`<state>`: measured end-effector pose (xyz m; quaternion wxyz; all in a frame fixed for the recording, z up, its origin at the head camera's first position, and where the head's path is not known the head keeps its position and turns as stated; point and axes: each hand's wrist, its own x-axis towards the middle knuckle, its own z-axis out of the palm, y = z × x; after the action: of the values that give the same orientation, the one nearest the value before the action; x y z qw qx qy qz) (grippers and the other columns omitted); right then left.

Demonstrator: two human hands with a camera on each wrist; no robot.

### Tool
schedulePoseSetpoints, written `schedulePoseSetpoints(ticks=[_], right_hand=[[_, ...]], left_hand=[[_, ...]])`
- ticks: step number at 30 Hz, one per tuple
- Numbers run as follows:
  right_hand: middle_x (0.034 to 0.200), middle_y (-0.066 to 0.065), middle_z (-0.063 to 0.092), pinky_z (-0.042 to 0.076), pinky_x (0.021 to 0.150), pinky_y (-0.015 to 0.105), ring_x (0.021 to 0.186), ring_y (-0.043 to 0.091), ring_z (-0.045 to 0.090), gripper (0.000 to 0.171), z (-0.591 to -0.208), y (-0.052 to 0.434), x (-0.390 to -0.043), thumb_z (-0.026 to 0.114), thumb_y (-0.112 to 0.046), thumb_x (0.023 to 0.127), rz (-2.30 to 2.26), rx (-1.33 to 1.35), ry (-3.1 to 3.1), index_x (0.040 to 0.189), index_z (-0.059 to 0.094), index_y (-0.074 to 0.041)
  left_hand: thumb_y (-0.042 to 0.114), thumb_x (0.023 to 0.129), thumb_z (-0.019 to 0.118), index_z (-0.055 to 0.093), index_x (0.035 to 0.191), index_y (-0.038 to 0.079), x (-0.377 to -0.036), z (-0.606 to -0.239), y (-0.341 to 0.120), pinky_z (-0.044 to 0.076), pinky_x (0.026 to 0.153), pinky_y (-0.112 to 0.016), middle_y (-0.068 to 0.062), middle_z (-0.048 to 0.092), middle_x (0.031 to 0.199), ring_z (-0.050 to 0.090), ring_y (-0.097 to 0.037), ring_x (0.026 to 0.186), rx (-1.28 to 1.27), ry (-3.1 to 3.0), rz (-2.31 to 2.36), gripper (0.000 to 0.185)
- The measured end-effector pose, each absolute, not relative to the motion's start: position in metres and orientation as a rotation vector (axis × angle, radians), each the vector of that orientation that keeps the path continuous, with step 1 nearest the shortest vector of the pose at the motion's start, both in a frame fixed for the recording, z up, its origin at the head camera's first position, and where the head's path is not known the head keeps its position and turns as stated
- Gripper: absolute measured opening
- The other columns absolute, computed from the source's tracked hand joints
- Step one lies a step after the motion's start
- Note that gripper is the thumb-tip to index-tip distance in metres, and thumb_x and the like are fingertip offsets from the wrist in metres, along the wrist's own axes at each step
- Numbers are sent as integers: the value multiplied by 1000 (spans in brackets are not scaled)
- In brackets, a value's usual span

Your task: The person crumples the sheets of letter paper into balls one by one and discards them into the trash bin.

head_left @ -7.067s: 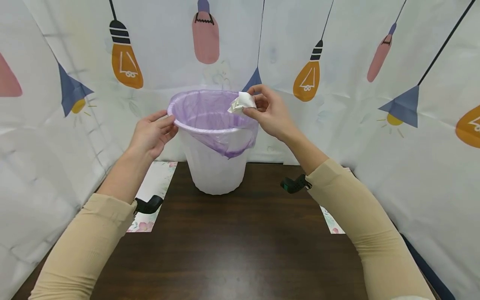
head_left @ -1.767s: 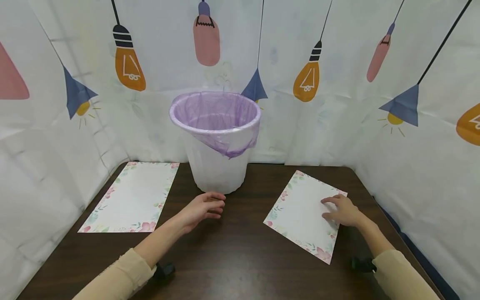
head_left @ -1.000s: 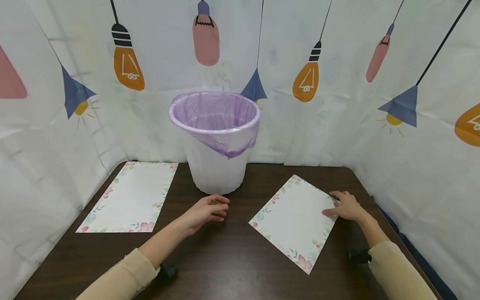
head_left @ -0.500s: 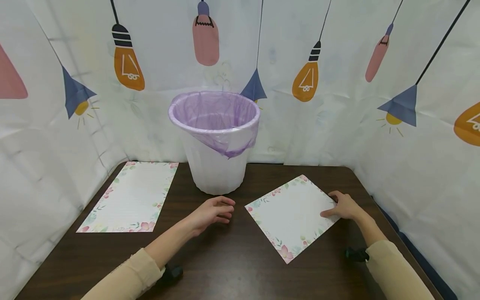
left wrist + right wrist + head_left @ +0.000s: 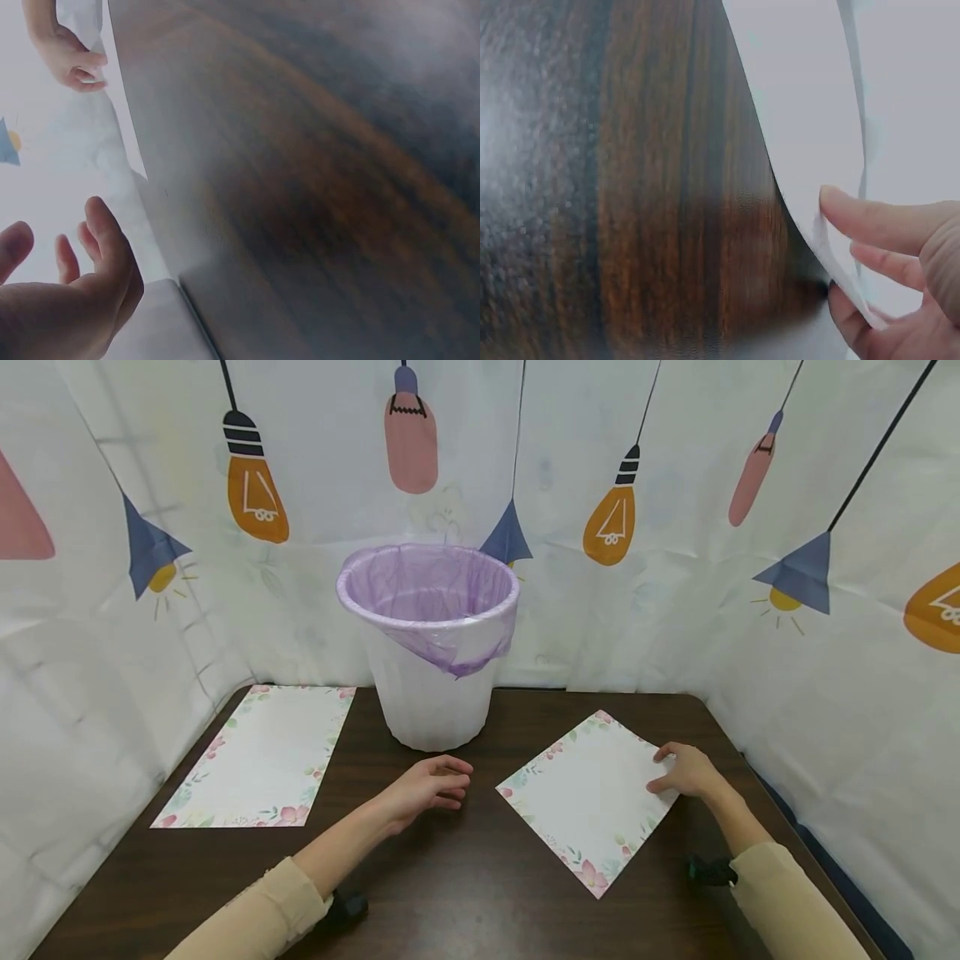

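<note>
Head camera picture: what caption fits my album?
Right hand grips a flowery paper near the lined bin.

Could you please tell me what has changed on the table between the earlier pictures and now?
The crumpled paper the right hand held over the lined bin is gone from view, and both hands have come down to the table. The right hand has taken the right floral sheet by its edge, turning and drawing it toward the left hand, which rests open. The left floral sheet and bin stayed put.
</note>
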<state>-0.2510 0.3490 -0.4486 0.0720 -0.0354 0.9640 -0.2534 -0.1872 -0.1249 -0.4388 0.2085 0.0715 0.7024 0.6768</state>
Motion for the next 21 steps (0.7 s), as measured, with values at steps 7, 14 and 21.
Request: schedulePoseSetpoints(ticks=[7, 14, 21], right_hand=[[125, 32, 60, 51, 87, 53, 107, 43, 58, 48, -456, 353, -251, 80, -6, 86, -1052, -123, 2838, 129, 64, 6], [129, 31, 60, 55, 80, 37, 105, 34, 61, 46, -458, 352, -245, 71, -1, 93, -1283, -227, 2663, 137, 60, 5], [142, 27, 55, 53, 90, 41, 123, 38, 54, 40, -453, 351, -242, 71, -12, 98, -1382, -204, 2614, 134, 64, 4]], left_hand=[[14, 101, 65, 52, 134, -9, -183, -441, -123, 52, 98, -46, -17, 58, 123, 58, -37, 112, 165, 1984, 1872, 42], [15, 102, 64, 51, 136, -8, -179, -443, -122, 49, 101, -52, -26, 54, 136, 56, -40, 121, 131, 1988, 1831, 43], [15, 100, 66, 52, 135, -5, -180, -440, -121, 47, 103, -54, -24, 54, 138, 54, -39, 125, 83, 2023, 1836, 43]])
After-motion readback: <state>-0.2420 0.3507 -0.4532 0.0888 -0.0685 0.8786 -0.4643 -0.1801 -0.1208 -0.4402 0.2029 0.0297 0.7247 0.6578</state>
